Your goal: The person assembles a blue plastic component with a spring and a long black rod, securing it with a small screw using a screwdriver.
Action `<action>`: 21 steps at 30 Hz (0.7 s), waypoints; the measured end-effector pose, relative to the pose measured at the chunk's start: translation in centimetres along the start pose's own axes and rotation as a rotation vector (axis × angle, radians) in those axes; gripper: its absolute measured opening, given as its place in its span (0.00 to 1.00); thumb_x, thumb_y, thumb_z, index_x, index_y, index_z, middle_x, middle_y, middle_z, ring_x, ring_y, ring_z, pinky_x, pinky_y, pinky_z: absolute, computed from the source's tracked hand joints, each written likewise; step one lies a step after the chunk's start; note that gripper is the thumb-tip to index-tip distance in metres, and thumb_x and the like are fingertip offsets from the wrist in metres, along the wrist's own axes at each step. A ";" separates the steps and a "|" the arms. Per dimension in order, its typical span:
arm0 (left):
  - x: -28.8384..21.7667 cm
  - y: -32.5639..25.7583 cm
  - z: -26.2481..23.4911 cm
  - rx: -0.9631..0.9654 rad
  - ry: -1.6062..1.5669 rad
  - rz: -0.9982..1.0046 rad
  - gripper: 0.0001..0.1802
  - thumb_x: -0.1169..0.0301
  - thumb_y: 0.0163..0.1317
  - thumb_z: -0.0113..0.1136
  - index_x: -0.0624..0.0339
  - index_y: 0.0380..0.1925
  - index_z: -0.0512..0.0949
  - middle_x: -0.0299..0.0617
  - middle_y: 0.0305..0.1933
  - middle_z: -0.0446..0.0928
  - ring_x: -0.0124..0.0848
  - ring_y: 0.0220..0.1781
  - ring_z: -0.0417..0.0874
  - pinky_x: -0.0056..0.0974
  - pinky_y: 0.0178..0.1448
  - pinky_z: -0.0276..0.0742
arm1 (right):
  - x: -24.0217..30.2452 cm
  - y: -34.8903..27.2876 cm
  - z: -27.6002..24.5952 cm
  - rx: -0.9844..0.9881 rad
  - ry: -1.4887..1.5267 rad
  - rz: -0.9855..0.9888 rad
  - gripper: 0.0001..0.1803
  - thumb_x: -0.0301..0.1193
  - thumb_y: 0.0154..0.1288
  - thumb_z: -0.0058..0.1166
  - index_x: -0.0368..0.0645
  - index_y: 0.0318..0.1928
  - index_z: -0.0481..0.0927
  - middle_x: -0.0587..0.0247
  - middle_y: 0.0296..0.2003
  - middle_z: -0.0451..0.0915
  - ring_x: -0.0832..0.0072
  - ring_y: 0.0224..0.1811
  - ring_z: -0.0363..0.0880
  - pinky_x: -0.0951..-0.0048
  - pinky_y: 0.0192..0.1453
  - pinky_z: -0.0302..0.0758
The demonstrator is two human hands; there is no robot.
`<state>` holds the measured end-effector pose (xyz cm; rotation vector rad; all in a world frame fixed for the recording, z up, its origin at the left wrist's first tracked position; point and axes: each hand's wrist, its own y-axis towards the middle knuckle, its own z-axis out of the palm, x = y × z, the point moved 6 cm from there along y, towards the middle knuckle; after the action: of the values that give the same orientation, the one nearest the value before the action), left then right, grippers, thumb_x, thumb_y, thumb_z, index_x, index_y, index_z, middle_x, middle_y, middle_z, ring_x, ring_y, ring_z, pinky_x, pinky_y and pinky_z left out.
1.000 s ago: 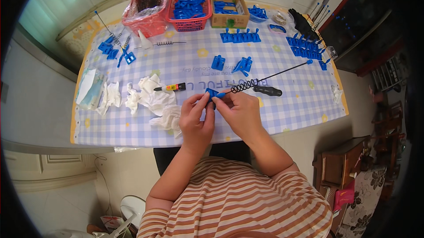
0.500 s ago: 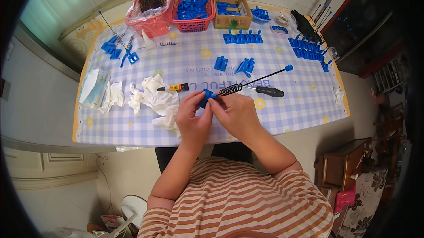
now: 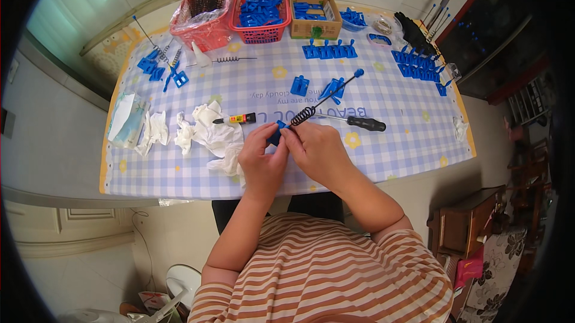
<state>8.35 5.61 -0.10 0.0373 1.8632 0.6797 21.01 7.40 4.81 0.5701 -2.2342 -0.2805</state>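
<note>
In the head view, a blue clip part [image 3: 275, 138] is held above the near middle of the checked tablecloth [image 3: 395, 158]. It is pinched between the thumb and fingers of the left hand [image 3: 260, 158]; the thumb of the right hand [image 3: 322, 148] is pressed against its right side, the other fingers being curled in.

At the far right of the hands, a black-handled screwdriver [image 3: 366, 123] is laid, handle to the right. Beyond the hands, two loose blue clips are placed: the left clip [image 3: 300, 85] lies clear, while the right clip [image 3: 330, 91] is crossed by the rod in this view. A glue tube [image 3: 241, 118] and crumpled tissues [image 3: 209, 132] are located to the left. Along the far edge, two red baskets [image 3: 260, 36] and a cardboard box [image 3: 315, 30] are set.

The clip part is largely covered by the fingers; its joint with the black coil [image 3: 302, 116] cannot be made out. The screwdriver's tip is hard to distinguish near the coil.

The coil and its straight rod [image 3: 336, 94] are slanted away and rightward, the blue ball end [image 3: 359, 72] being farthest from the body.
</note>
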 end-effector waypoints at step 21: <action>1.9 0.2 0.1 0.026 -0.090 -0.296 0.12 0.73 0.56 0.69 0.66 0.40 0.83 0.34 0.29 0.81 0.18 0.25 0.73 0.26 0.30 0.70 | -2.3 0.5 -1.2 0.004 0.077 0.003 0.09 0.30 0.62 0.58 0.38 0.39 0.83 0.52 0.30 0.83 0.58 0.28 0.82 0.66 0.33 0.77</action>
<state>7.63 6.50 -1.66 -0.1847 1.7452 0.4414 23.06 8.91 4.30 0.5705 -2.1617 -0.2486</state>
